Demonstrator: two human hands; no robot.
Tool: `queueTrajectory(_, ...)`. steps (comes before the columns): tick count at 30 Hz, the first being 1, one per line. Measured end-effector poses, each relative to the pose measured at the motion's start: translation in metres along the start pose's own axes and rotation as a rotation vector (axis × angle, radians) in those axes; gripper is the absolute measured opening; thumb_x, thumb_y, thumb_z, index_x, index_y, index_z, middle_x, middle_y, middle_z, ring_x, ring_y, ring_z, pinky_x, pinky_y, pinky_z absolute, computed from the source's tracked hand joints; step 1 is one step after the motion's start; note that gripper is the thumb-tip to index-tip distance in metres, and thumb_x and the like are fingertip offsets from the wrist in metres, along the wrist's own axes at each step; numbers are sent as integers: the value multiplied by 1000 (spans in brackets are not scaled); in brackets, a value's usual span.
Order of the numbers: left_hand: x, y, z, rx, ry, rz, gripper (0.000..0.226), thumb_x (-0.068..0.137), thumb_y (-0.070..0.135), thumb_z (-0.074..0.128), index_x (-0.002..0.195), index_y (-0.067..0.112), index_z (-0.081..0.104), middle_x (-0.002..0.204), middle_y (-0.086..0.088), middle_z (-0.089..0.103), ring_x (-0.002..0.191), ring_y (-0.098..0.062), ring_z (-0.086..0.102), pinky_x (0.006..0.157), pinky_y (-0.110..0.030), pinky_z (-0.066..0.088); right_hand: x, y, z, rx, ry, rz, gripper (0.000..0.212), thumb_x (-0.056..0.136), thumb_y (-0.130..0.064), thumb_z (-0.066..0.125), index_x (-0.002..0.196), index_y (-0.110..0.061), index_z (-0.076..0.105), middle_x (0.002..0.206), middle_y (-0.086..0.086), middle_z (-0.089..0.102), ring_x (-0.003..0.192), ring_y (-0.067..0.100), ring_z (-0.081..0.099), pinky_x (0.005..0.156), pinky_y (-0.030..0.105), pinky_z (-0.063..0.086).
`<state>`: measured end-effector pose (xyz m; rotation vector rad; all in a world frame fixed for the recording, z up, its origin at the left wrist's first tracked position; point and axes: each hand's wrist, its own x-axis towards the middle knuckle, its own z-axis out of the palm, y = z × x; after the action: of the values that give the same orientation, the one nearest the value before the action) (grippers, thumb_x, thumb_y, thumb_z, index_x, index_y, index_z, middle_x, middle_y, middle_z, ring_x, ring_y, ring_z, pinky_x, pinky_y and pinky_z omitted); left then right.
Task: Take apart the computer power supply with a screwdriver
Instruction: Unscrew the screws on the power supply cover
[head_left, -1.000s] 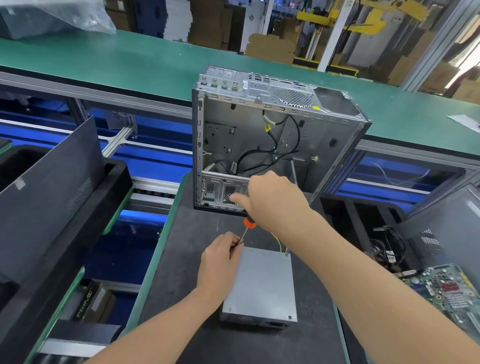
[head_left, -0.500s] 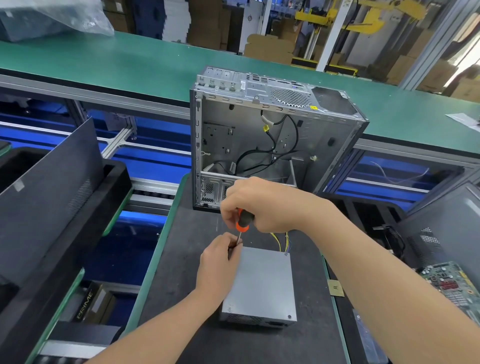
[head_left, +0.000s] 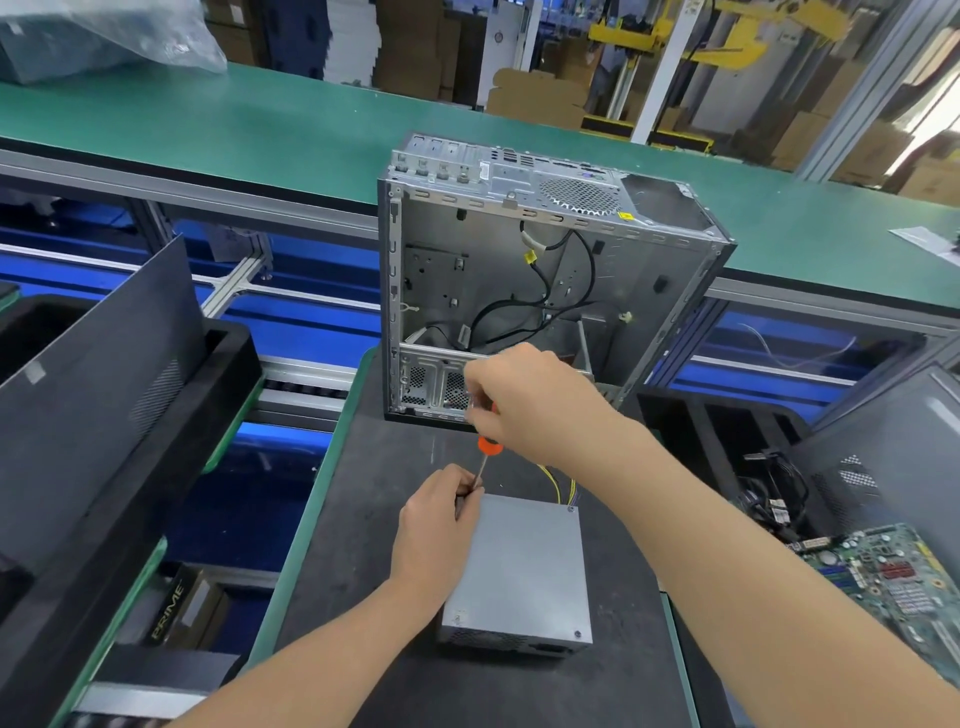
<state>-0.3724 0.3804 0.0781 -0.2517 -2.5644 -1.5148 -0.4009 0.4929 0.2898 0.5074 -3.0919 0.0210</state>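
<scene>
Right hand grips screwdriver, left hand pinches its shaft at 11 o'clock corner of power supply — keep tip seated, press straight while turning.

A long green belt crosses the room from side to side. Beyond it stand stacked cardboard boxes, a white post and a yellow frame. On its far left end lies a clear plastic bag; on its right end, a paper sheet. A grey metal edge lines its near side. Under it run aluminium bars over blue panels. Daylight glares beyond its right end
</scene>
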Motion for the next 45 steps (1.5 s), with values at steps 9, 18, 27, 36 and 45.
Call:
queueTrajectory(9,0,-1,-1,7,-4,0,14,97,23,66,88,30,59,83,13,61,82,-10,61,71,-28,52,5,5,-13,144,-227,-358,37,75,6,70,94,-26,70,86,-8,68,82,15,61,70,31,51)
queueTrajectory(18,1,1,1,13,6,6,16,98,20,66,85,27,58,81,13,58,79,-12,57,66,-25,46,4,0,0,-59,-8,180,60,99,-62,54,67,-13,42,71,3,40,57,21,42,47,30,28)
queueTrajectory(27,0,2,-6,-6,-18,36,9,94,13,69,92,21,66,86,13,63,82,-9,62,73,-28,52,1,14,-9,165,-110,-89,15,86,-16,73,97,-22,65,83,-9,65,87,15,55,76,40,55)
queueTrajectory(36,25,-4,-22,77,-222,150,17,103,12,58,118,13,67,112,6,65,98,-12,65,89,-36,53,-6,20,-18,182,-65,-93,20,81,-12,72,96,-23,64,87,-7,65,79,2,50,74,43,56)
queueTrajectory(45,58,-47,-37,203,-205,-38,24,95,10,70,113,24,65,86,15,67,91,-11,62,86,-41,55,-18,33,-18,205,42,26,20,84,-12,70,93,-25,57,84,-10,56,95,17,51,84,45,54)
